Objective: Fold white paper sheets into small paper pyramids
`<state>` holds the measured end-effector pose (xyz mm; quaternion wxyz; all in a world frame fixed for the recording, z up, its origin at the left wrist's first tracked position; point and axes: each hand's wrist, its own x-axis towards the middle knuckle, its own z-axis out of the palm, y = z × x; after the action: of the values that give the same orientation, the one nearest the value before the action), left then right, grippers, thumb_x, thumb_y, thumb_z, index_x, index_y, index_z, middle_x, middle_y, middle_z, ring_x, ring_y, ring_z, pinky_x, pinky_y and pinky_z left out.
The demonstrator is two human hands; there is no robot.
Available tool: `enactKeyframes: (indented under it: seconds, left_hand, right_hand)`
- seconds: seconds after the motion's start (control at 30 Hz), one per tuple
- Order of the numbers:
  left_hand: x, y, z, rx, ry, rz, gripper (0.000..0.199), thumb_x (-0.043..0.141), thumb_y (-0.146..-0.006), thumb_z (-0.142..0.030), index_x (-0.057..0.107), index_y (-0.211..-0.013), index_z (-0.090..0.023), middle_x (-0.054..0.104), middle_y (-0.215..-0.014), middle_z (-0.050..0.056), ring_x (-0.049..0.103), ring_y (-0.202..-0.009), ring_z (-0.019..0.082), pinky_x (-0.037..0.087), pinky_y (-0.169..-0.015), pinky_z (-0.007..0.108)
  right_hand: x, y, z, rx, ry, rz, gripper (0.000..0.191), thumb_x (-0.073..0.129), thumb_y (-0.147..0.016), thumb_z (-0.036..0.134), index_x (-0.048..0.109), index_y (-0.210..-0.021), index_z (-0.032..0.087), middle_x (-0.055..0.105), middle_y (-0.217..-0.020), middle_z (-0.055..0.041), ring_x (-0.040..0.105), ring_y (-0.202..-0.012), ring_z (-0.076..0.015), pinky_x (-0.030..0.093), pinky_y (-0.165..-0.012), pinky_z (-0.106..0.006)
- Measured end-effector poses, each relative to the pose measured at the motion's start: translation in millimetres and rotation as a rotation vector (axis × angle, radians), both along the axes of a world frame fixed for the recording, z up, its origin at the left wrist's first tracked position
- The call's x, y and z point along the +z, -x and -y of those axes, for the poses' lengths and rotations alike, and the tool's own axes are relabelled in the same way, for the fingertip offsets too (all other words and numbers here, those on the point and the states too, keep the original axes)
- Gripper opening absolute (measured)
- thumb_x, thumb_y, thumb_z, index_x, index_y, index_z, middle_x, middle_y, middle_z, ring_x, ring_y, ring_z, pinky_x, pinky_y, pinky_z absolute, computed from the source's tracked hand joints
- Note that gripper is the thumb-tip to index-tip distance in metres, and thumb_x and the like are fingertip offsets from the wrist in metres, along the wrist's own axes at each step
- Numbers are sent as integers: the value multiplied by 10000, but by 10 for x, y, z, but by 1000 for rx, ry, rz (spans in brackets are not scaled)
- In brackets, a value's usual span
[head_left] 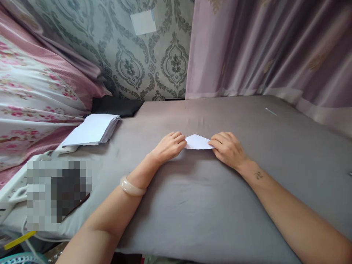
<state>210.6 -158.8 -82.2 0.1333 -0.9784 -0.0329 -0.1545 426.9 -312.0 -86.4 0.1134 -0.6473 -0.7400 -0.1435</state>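
Note:
A small white folded paper [198, 142] with a peaked top edge and a straight lower edge is held between both hands, over the grey cloth-covered surface [192, 205]. My left hand [169, 146] is closed on its left end, fingers curled. My right hand [227, 148] pinches its right end between thumb and fingers. The fingers cover both ends of the paper.
A stack of white paper [92, 129] lies at the left, before a black folded item [117, 106]. A blurred-out dark object [70, 190] is nearer, beside a white power strip [13, 189]. A thin stick [271, 111] lies at the back right, near curtains [233, 47].

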Motion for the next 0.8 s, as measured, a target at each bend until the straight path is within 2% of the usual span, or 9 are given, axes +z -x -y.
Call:
enactKeyframes:
  seconds: [0.17,0.33,0.5,0.63,0.8]
  left_hand:
    - [-45,14,10,-4,123,-105,303,348,-948,-157,629,-838,-134,629,-892,110,534,-826,208,423,-746,326]
    - [-77,68,4,39,448,-57,296,381,-949,-209,671,-956,-149,642,-987,108,577,-922,200,455,-798,303]
    - [-116,34,1,267,748,73,229,508,-898,-288,689,-834,-162,638,-905,79,587,-815,178,459,-763,296]
    - [-114,-6,-15,459,898,133,218,614,-819,-331,659,-728,-138,604,-849,66,557,-747,163,442,-730,293]
    - [-105,-6,-42,517,1008,117,264,618,-797,-364,610,-658,-139,549,-737,29,510,-698,148,378,-653,272]
  right_hand:
    - [-55,62,-15,-24,116,-10,322,378,-910,113,694,-925,172,659,-955,-104,530,-867,-219,359,-785,-353]
    - [-23,62,43,-73,196,-249,275,429,-921,202,698,-976,214,656,-997,-65,574,-899,-198,405,-780,-326]
    - [2,33,23,-251,201,-533,268,498,-901,364,707,-808,224,646,-1014,-41,596,-816,-163,441,-732,-306]
    - [-59,-10,-46,-352,166,-668,269,540,-846,374,680,-694,203,654,-975,-63,608,-783,-167,466,-756,-320]
    - [-107,-60,-97,-404,171,-742,326,546,-812,386,606,-552,199,653,-997,-84,623,-845,-198,462,-828,-345]
